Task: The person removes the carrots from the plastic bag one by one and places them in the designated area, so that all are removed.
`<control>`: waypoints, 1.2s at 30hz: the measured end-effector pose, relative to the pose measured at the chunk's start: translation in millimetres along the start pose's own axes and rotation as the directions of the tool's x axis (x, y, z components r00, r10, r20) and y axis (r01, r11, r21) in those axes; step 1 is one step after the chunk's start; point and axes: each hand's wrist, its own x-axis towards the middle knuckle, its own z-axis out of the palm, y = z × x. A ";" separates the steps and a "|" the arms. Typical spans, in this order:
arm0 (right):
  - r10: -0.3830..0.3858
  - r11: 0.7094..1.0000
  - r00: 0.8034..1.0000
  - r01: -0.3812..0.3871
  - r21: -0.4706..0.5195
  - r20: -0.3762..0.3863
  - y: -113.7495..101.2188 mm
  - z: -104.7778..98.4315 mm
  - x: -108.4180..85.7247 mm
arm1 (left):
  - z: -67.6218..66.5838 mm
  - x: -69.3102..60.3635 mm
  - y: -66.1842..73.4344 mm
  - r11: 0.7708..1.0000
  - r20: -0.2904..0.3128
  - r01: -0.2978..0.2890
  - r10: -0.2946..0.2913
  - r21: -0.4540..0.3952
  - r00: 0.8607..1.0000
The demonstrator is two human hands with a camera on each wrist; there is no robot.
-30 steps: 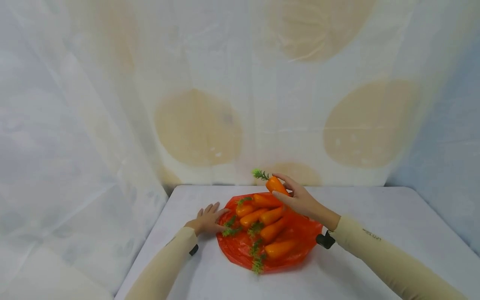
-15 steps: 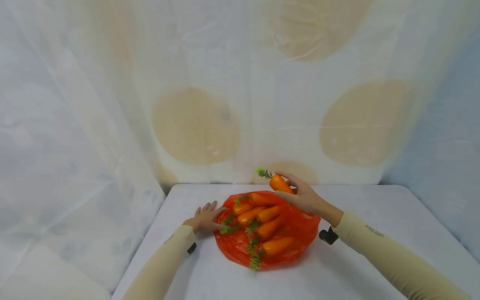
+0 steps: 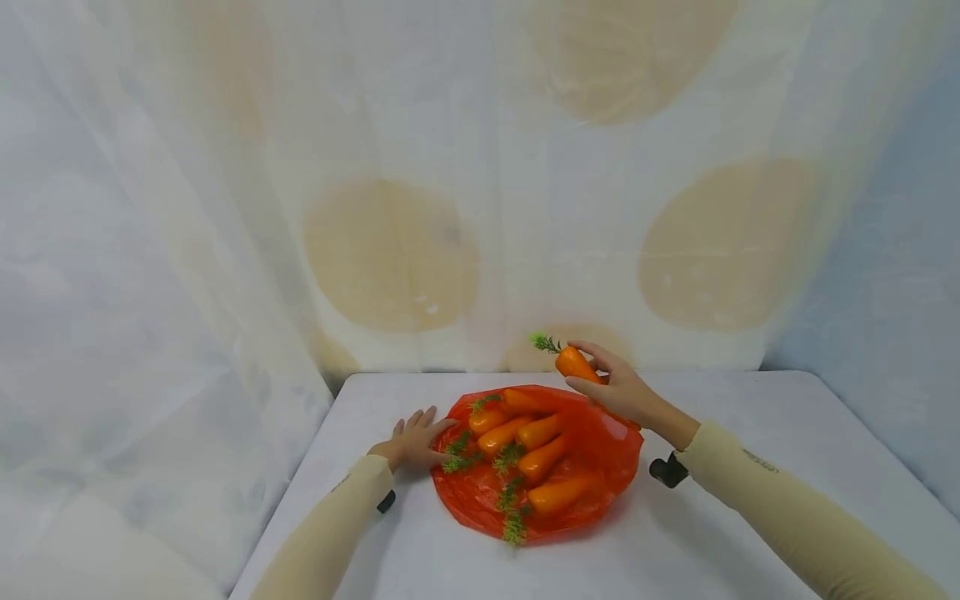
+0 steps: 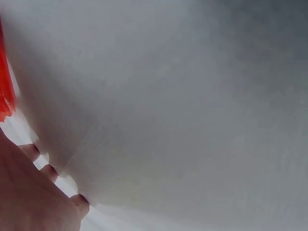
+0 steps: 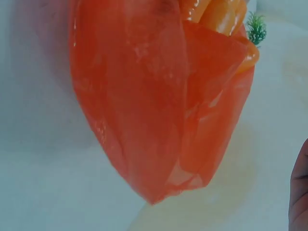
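A red plastic bag lies on the table with several orange carrots with green tops on and in it. My right hand holds one carrot above the bag's back right part, thumb and fingers around it, its leafy top pointing up and left. At the bag's left edge my left hand rests with spread fingers, the thumb side touching the bag. The left wrist view shows fingertips on the white surface beside a strip of red bag. In the right wrist view the bag fills the middle.
The white table extends on both sides of the bag. Behind it hangs a pale curtain with tan circles, and more pale sheeting stands along the left side.
My right hand, with the carrot in its grip, has moved a little to the right. My left hand has stayed at the bag's left edge.
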 end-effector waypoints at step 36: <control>0.087 0.990 0.994 -0.094 -0.108 -0.069 47.7 -30.7 1.2 | -0.9 2.2 -0.4 0.999 0.003 0.016 -0.016 0.033 1.000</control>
